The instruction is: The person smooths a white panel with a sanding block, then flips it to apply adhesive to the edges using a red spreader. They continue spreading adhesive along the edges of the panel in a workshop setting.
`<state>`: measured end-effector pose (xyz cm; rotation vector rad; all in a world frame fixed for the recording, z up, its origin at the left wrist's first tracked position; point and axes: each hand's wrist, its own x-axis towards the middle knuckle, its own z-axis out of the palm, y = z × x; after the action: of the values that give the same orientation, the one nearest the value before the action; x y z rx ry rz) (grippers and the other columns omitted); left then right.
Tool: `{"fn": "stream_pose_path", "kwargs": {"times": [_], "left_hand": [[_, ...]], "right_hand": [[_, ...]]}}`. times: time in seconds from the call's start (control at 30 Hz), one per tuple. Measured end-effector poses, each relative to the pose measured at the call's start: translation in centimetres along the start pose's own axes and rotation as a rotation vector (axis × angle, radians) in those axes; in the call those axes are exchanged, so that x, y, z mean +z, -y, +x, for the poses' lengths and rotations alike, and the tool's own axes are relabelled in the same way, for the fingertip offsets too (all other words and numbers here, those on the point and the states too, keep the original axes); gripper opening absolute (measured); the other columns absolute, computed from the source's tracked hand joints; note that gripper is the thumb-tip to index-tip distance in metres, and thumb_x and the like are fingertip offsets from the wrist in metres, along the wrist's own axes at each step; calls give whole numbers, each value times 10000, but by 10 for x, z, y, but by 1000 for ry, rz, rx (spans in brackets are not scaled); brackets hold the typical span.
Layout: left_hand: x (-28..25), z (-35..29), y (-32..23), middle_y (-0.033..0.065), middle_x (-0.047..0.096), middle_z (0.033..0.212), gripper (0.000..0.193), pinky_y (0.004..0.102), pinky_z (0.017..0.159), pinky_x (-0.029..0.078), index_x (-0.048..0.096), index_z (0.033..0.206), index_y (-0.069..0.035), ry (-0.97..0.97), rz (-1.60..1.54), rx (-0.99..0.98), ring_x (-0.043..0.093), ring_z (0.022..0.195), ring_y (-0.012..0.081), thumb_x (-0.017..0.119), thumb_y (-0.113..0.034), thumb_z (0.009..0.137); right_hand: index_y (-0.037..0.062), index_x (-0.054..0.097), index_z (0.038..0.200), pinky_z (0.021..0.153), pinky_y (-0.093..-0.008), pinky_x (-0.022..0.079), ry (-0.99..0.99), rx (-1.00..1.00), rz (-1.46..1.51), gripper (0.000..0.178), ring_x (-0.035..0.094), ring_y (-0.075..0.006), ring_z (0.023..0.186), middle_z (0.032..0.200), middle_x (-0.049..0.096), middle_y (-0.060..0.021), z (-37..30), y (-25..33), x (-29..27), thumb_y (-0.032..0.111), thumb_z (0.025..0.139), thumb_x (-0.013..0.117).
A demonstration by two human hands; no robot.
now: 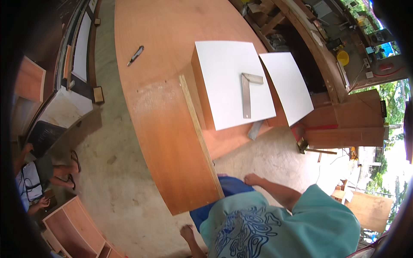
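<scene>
My left hand (pixel 187 232) hangs low beside my body, with its small-looking fingers curled and nothing visible in them. On the other side, my right hand (pixel 254 179) hangs in front of my shorts, loosely closed, apart from the table. Nearest to both is a brown wooden panel (pixel 176 159) with a layered plywood edge, reaching toward my waist. Beyond it stands a box (pixel 223 64) with a white top and brown sides. A metal try square (pixel 246 99) lies on that top. Beside the box is another white-faced panel (pixel 292 86). A cutter knife (pixel 136 56) rests farther off at the left.
The big wooden table (pixel 172 21) runs away from me. A grey flat piece (pixel 255 130) pokes out below the box. At the left a person (pixel 38 176) sits near an open wooden cabinet frame (pixel 77 228). A cluttered bench (pixel 318 47) lines the right.
</scene>
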<state>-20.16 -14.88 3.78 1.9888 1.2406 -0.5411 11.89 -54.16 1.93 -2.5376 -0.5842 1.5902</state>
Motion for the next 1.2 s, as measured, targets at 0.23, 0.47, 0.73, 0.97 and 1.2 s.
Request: {"fn": "stream_pose_path", "kwargs": {"times": [0.23,0.47,0.73,0.97,1.2], "left_hand": [[-42,-58,-10,210,689,840,330,420,634,525,677,769,-7,334,274,-609,681,744,281,499,-259,885],[-88,13,22,187,681,901,315,400,606,532,595,1003,61,-110,-579,-550,680,778,293,485,-209,883],[-23,-46,-12,125,630,716,187,368,558,457,572,757,4,-130,-725,-556,594,619,213,505,-163,806],[78,-146,6,123,618,689,209,364,531,445,570,717,14,108,-336,-649,574,574,215,514,-171,797],[101,-151,-11,126,617,679,231,367,521,442,570,694,20,40,-501,-631,570,558,222,518,-180,798]], "right_hand": [[12,616,905,568,-313,483,-566,-65,852,148,602,-151,624,714,618,-62,24,106,-175,131,909,528],[11,658,909,693,-378,513,-1016,-622,262,126,637,-289,784,846,637,-147,72,246,-446,101,820,664],[21,684,882,725,-356,539,-614,-581,-240,111,672,-255,811,880,679,-115,113,269,-512,37,790,624],[71,693,934,789,-385,522,-511,-387,-500,184,645,-298,954,954,680,-125,98,297,-512,168,815,593],[-2,613,985,767,-388,501,-417,-557,-590,234,623,-320,939,910,650,-161,92,267,-511,187,865,548]]}}
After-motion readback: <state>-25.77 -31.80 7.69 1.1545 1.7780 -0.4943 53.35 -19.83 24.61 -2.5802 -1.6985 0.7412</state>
